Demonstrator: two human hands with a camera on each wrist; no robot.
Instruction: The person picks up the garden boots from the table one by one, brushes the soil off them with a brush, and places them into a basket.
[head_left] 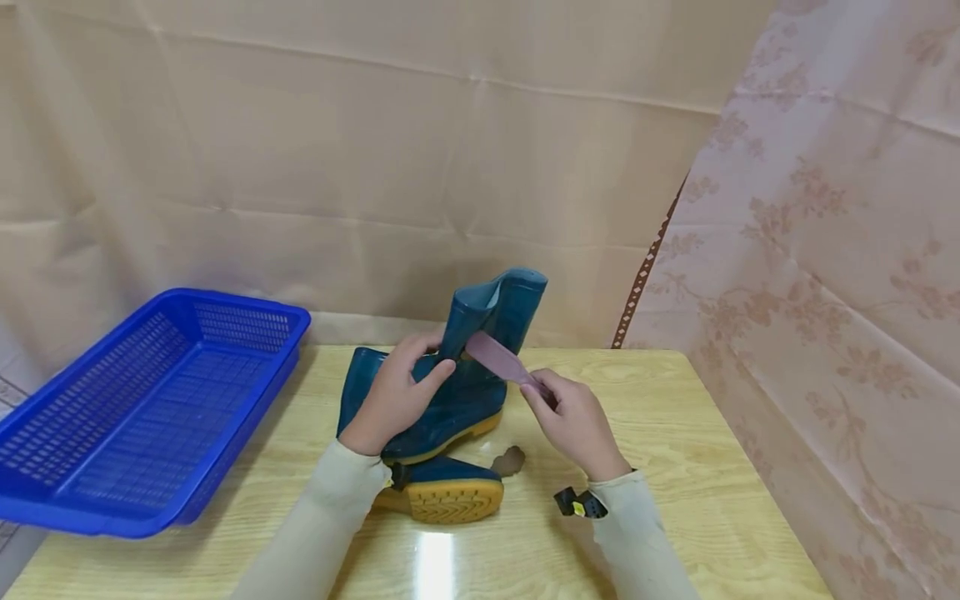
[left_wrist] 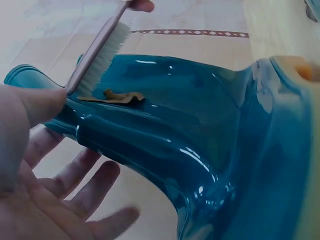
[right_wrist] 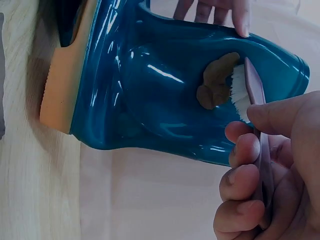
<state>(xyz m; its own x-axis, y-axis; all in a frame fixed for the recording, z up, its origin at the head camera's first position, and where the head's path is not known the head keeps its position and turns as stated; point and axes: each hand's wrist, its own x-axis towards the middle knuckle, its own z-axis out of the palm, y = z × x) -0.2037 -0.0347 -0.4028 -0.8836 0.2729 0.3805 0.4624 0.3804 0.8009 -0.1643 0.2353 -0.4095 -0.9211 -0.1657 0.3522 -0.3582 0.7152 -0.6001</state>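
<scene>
A teal rubber boot (head_left: 480, 392) with a yellow sole stands tilted near the table's middle. My left hand (head_left: 393, 396) holds its shaft, thumb in front and fingers behind. In my right hand (head_left: 573, 417) is the handle of a mauve brush (head_left: 495, 358), its head against the shaft. White bristles (right_wrist: 240, 92) show in the right wrist view, right at the edge of a brown, mud-like lump (right_wrist: 218, 80) stuck on the boot. Below, another boot (head_left: 453, 502) lies on its side, its yellow sole facing me.
A second brown lump (head_left: 509, 461) lies on the wood-patterned table (head_left: 675, 500), right of the lower boot. At the left stands a blue plastic basket (head_left: 258, 408) with slotted walls. Beige cloth (head_left: 375, 167) hangs behind, and a floral curtain (head_left: 840, 292) borders the right side.
</scene>
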